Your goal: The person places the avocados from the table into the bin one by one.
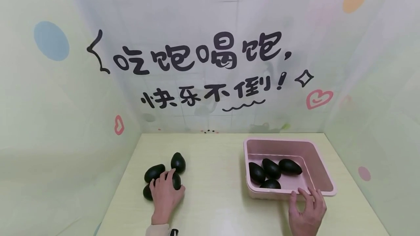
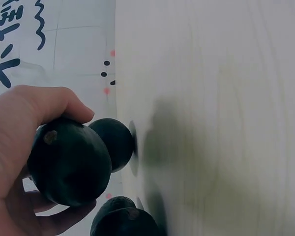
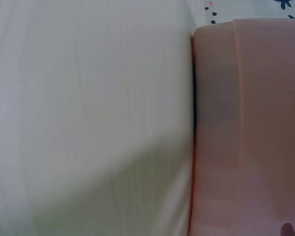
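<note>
My left hand (image 1: 165, 196) curls round a dark avocado (image 2: 71, 162), thumb on one side and fingers on the other. Close by, a second avocado (image 1: 178, 162) lies behind it, another avocado (image 1: 154, 173) sits at its left, and one more avocado (image 1: 147, 192) is partly hidden by the hand. On the right stands a pink bin (image 1: 288, 193) with several avocados (image 1: 271, 168) inside. At the bin's front rim is my right hand (image 1: 307, 212), fingertips resting there. In the right wrist view just one fingertip (image 3: 287, 229) shows against the bin's outer wall.
The pale wooden table (image 1: 213, 207) carries everything. Behind it rises a printed backdrop (image 1: 210, 17) with black lettering, and light curtain-like sheets enclose both sides. The bin stands near the table's right edge.
</note>
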A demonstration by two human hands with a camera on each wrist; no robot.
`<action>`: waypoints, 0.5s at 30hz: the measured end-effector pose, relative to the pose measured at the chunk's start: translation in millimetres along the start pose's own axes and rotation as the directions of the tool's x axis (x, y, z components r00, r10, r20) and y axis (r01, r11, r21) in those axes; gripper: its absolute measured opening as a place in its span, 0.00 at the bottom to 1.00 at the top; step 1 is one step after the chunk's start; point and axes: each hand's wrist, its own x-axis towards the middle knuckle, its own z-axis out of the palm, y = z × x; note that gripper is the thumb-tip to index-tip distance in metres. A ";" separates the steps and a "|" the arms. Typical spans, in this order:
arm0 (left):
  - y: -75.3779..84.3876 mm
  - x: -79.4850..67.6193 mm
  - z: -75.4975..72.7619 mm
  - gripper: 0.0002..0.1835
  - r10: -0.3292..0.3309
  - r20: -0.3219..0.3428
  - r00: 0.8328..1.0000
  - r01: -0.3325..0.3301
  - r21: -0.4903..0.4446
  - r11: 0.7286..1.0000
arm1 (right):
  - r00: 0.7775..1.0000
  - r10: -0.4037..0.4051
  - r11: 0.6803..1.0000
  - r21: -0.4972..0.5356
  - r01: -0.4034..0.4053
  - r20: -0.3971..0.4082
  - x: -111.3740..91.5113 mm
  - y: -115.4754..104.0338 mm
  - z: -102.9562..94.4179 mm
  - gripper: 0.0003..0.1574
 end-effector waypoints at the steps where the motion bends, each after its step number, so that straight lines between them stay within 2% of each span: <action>1: 1.1 -0.1 -0.1 0.33 0.002 -0.002 1.000 -0.002 -0.001 1.000 | 1.000 0.002 1.000 0.001 -0.002 0.004 -0.4 0.6 -0.2 0.22; 7: 7.2 1.6 -1.4 0.34 0.007 0.018 1.000 -0.006 -0.024 1.000 | 1.000 0.012 1.000 -0.003 -0.012 0.023 -2.6 3.8 -1.7 0.21; 15: 19.1 4.0 -7.8 0.36 0.011 0.068 0.998 -0.003 -0.119 0.993 | 1.000 0.019 1.000 -0.009 -0.018 0.020 -2.9 2.8 -2.0 0.20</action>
